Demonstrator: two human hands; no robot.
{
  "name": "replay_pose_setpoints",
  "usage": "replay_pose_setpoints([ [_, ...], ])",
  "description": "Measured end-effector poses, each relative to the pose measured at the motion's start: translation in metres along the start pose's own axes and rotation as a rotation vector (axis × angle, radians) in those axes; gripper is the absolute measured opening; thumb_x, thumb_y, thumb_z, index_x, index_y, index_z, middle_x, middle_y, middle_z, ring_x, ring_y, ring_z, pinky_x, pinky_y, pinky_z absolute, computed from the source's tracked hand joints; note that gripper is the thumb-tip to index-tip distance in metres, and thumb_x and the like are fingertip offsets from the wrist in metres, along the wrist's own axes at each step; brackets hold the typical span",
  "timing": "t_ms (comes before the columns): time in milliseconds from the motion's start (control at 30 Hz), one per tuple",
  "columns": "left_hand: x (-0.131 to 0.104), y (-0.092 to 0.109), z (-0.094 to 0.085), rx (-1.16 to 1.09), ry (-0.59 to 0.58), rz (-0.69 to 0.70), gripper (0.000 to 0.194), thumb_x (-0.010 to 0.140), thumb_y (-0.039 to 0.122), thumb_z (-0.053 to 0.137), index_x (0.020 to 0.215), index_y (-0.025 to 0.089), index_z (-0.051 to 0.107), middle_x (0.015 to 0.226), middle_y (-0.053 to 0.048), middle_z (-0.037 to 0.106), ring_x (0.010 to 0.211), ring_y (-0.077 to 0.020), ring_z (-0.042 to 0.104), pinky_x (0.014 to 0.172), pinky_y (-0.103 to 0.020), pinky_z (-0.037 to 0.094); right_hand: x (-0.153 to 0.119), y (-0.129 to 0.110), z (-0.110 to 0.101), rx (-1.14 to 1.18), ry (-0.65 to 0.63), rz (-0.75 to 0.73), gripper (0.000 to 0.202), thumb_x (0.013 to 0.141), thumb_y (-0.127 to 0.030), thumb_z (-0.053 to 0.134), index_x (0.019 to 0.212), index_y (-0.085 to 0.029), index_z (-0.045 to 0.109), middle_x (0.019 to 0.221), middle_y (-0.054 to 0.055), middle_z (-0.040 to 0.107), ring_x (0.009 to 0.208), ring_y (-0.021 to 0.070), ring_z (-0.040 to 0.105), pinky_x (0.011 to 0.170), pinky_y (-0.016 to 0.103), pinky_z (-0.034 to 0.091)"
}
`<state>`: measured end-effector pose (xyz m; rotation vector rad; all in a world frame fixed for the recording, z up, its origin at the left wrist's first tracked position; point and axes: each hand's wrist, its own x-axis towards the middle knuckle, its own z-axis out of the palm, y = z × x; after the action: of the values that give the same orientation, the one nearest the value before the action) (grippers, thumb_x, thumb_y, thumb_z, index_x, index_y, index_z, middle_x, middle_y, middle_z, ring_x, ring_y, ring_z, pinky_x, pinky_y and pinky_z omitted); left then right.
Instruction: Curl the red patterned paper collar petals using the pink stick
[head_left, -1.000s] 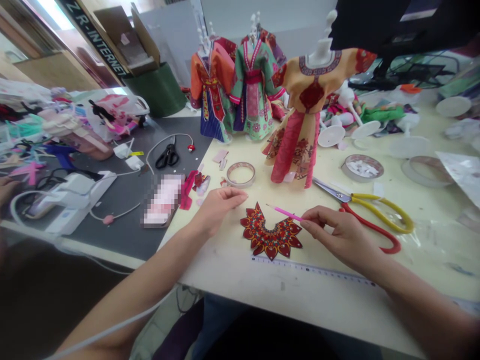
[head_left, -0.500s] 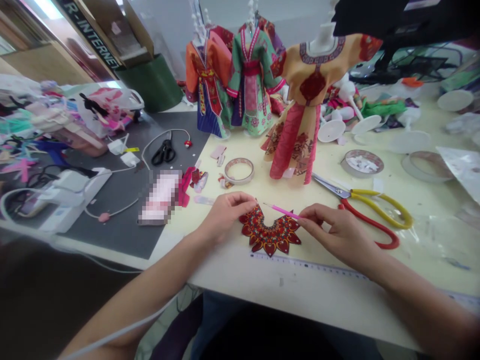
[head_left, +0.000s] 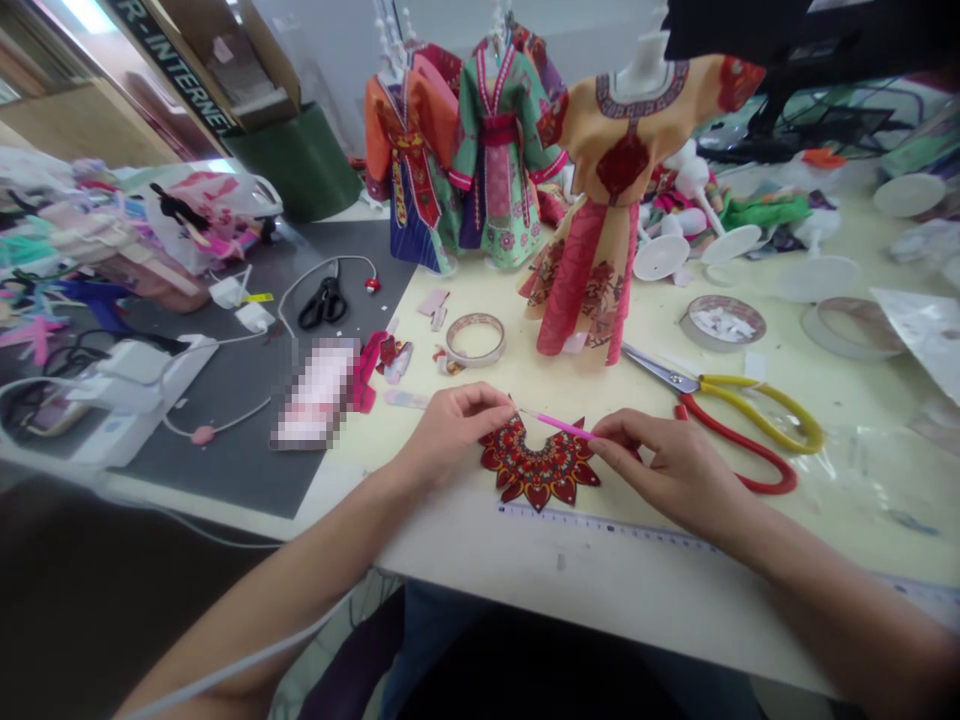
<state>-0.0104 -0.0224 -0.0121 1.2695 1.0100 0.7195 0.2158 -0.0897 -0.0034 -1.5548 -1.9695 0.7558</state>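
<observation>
A dark red patterned fabric collar, curved with pointed petals along its outer edge, lies on the pale tabletop. My left hand pinches its upper left end between thumb and fingertips. In my right hand is a slim pink-handled tool with a thin, pale tip; its exact kind is unclear. That tip reaches the collar's end right by my left fingertips. Below the collar runs a clear ruler. Large scissors with yellow and red handles lie beyond my right hand.
Dressed doll forms stand at the back, among them a green robe and a peach dress. Tape rolls and fabric scraps lie about. On the grey mat are black scissors and a power strip.
The pink tool has moved left, and its tip has come from a small gap away to my left fingertips. My left hand keeps its pinch on the collar. The view has shifted slightly.
</observation>
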Motion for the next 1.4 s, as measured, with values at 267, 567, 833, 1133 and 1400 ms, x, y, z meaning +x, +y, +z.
replay_pose_setpoints([
  [267,-0.0006,-0.0008,0.0007,0.079,0.012,0.029,0.016,0.075,0.028,0.065,0.076,0.013,0.059,0.064,0.002,0.058,0.054,-0.0068,0.051,0.052,-0.020,0.042,-0.0019,0.0006,0.0004,0.019,-0.016,0.010,0.018,0.087,-0.033,0.049,0.084,-0.020,0.060,0.073,0.001,0.065,0.056,0.0088,0.052,0.042,0.018,0.036],
  [567,-0.0005,-0.0001,0.0015,0.176,0.029,0.032,0.016,0.076,0.029,0.063,0.077,0.014,0.060,0.064,0.002,0.059,0.051,-0.0070,0.052,0.050,-0.020,0.042,-0.0019,0.0011,0.0008,0.023,-0.020,0.002,0.016,0.087,-0.032,0.049,0.084,-0.020,0.060,0.073,0.000,0.064,0.056,0.0082,0.052,0.041,0.018,0.035],
  [833,-0.0008,0.0000,0.0015,0.184,0.034,0.040,0.014,0.076,0.028,0.063,0.077,0.013,0.061,0.066,0.001,0.060,0.057,-0.0072,0.054,0.054,-0.020,0.043,-0.0023,0.0004,0.0002,0.033,-0.027,-0.019,0.016,0.088,-0.031,0.048,0.084,-0.021,0.060,0.074,0.000,0.064,0.056,0.0079,0.052,0.041,0.018,0.035],
  [1133,-0.0008,0.0011,0.0006,0.177,0.045,0.039,0.016,0.075,0.029,0.063,0.078,0.013,0.061,0.066,0.001,0.060,0.055,-0.0079,0.052,0.054,-0.021,0.042,-0.0019,-0.0013,-0.0007,0.025,-0.023,-0.031,0.019,0.088,-0.033,0.047,0.084,-0.021,0.060,0.076,0.002,0.066,0.059,0.0101,0.055,0.042,0.020,0.036],
  [1400,0.0001,0.0011,0.0002,0.196,0.056,0.055,0.015,0.076,0.029,0.062,0.078,0.013,0.062,0.068,0.001,0.060,0.058,-0.0083,0.053,0.056,-0.021,0.042,-0.0021,-0.0027,-0.0015,0.046,-0.031,-0.007,0.020,0.088,-0.036,0.048,0.083,-0.021,0.060,0.073,0.000,0.065,0.058,0.0095,0.054,0.043,0.020,0.036],
])
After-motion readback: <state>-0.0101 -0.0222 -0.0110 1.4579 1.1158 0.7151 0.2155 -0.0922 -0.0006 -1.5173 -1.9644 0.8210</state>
